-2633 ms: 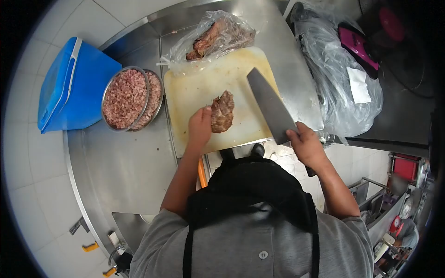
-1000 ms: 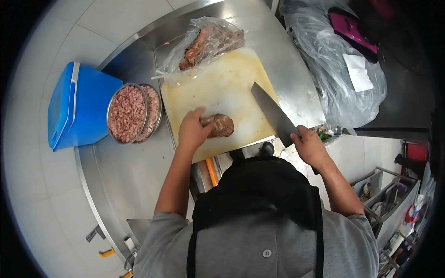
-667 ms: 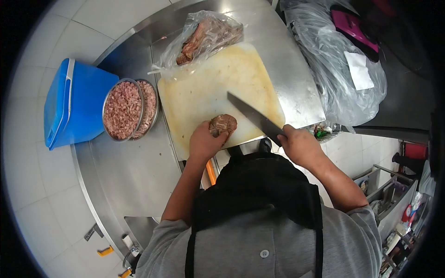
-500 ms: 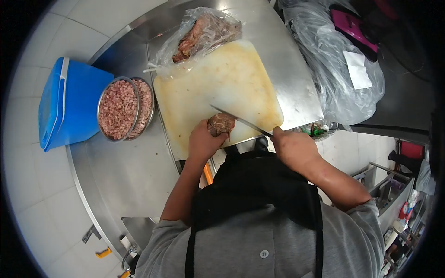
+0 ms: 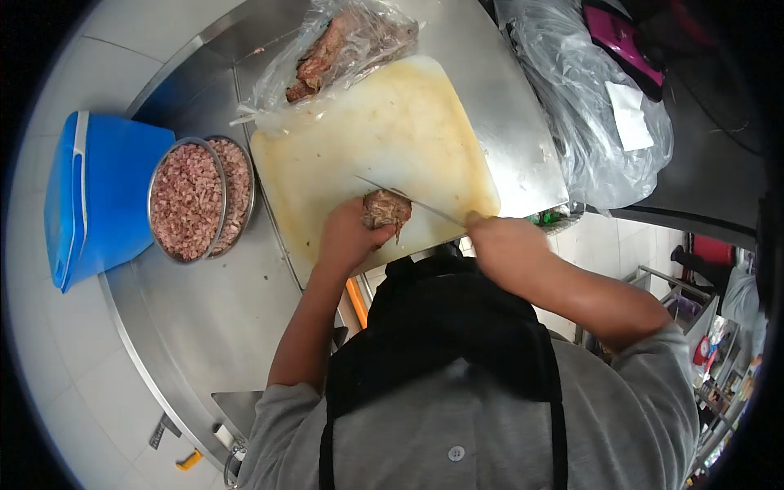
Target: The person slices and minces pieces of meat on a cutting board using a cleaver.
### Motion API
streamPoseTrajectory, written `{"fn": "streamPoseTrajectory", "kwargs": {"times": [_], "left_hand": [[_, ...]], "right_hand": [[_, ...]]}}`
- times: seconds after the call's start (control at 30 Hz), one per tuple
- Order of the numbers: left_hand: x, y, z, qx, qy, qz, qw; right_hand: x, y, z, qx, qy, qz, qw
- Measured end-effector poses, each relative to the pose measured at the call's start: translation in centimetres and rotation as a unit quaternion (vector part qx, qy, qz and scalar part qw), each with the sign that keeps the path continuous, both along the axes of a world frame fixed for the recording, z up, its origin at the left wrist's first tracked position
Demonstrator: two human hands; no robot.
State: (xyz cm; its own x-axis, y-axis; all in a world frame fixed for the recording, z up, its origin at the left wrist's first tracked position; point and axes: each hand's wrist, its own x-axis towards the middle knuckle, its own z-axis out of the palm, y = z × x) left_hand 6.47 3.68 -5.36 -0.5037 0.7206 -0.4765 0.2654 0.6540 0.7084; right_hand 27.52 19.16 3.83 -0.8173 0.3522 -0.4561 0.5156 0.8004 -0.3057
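A chunk of brown meat rests near the front edge of a yellowed white cutting board. My left hand grips it from the left, thumb along the near side. In my right hand is the handle of a knife. Its blade points to the upper left and lies at the far right side of the meat; whether it has entered the meat I cannot tell. More meat sits inside a clear plastic bag at the board's far left corner.
Two bowls of diced pink meat stand left of the board, beside a blue cooler. A large clear plastic bag with a paper slip lies at the right. The steel table's edge curves along the left.
The whole view has shifted slightly. The knife and my right hand have moved a little left, the blade still beside the meat. My left hand keeps its hold.
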Motion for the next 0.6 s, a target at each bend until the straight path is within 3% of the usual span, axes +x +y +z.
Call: {"fn": "streamPoseTrajectory", "kwargs": {"times": [0.07, 0.13, 0.2, 0.23, 0.3, 0.6], "left_hand": [[-0.2, 0.3, -0.5, 0.007, 0.041, -0.032, 0.999], [0.0, 0.0, -0.7, 0.016, 0.091, -0.054, 0.994], [1.0, -0.8, -1.0, 0.096, 0.234, -0.006, 0.967], [1.0, -0.7, -1.2, 0.098, 0.235, -0.007, 0.967], [1.4, -0.7, -1.5, 0.272, 0.344, -0.079, 0.895], [2.0, 0.1, -2.5, 0.275, 0.326, -0.088, 0.900]], "right_hand": [[-3.7, -0.2, -4.6, -0.006, 0.059, 0.023, 0.998], [-5.1, 0.2, -4.4, -0.006, 0.053, 0.009, 0.999], [-5.0, 0.1, -3.3, -0.015, 0.041, -0.010, 0.999], [-4.5, 0.4, -1.9, -0.008, 0.025, -0.002, 1.000], [-3.1, 0.6, 0.6, -0.002, 0.003, 0.006, 1.000], [0.2, -1.1, 3.7, 0.094, -0.081, 0.031, 0.992]]}}
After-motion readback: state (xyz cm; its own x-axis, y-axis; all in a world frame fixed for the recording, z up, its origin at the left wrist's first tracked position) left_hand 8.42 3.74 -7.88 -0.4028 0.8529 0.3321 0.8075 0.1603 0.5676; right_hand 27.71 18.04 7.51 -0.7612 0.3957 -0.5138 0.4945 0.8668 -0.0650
